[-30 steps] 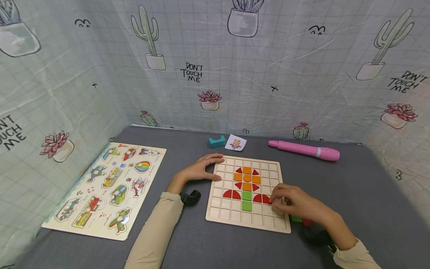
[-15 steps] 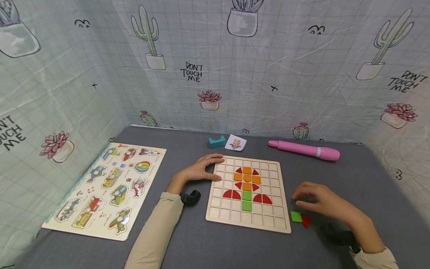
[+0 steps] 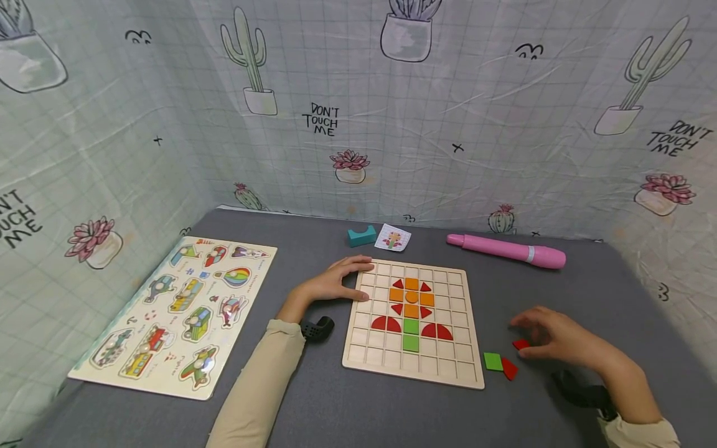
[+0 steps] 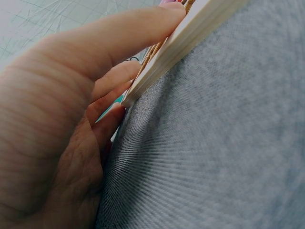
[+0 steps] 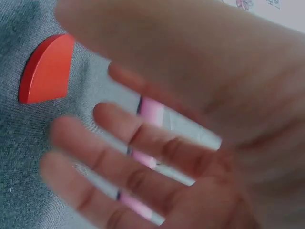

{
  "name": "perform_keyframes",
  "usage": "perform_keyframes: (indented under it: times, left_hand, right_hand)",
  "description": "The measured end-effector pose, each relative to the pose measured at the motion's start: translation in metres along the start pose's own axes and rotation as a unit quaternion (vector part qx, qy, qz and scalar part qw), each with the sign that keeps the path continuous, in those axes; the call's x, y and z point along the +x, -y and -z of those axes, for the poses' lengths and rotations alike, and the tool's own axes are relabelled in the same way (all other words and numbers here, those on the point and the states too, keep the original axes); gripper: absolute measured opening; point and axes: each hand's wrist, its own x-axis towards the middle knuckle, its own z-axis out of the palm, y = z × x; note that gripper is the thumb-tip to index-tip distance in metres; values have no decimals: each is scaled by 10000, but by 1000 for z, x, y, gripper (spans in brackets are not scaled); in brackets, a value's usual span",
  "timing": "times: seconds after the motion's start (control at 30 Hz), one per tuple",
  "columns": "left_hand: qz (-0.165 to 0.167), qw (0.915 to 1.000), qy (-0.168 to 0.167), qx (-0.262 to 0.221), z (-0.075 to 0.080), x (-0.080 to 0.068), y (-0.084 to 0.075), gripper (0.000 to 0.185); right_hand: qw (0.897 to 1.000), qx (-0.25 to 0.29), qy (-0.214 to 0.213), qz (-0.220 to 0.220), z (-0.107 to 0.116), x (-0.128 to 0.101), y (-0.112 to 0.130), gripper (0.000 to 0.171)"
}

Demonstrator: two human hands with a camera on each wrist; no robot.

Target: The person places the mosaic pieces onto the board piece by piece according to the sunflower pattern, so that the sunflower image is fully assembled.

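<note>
Pale matt wooden grid board (image 3: 413,323); grey woven cloth tabletop (image 3: 313,398); pink pen (image 3: 506,250) probably glossy plastic.

grid board (image 3: 414,364) centre | vehicle puzzle (image 3: 173,311) left | pen (image 3: 506,250) behind | loose pieces (image 3: 500,363) right

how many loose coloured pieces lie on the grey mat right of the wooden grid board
3: a green square tile beside a red quarter-round piece near the board's corner, and a red piece at the right hand's fingers. More may be hidden under it.

Both arms wear long, plain beige sleeves that end at the wrists, each wrist carries a small black strapped-on device, and the left hand (image 3: 334,284) and right hand (image 3: 554,339) are bare, without rings.
</note>
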Motion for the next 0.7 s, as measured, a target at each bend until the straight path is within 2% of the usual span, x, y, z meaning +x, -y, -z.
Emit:
perform_keyframes:
  times: [0.1, 0.3, 0.57, 0.7]
  left_hand:
    - [32, 10000, 6, 15, 0, 0, 0, 70]
    - [45, 10000, 14, 14, 0, 0, 1, 71]
    - [55, 10000, 12, -37, 0, 1, 1, 71]
    - [85, 10000, 6, -44, -1, 1, 2, 70]
  right_hand:
    - [9993, 210, 206, -209, 1, -1, 0, 37]
    - [9971, 518, 494, -270, 2, -1, -4, 24]
    - [9993, 212, 197, 239, -3, 2, -7, 20]
    - [9988, 287, 129, 388, -5, 4, -7, 20]
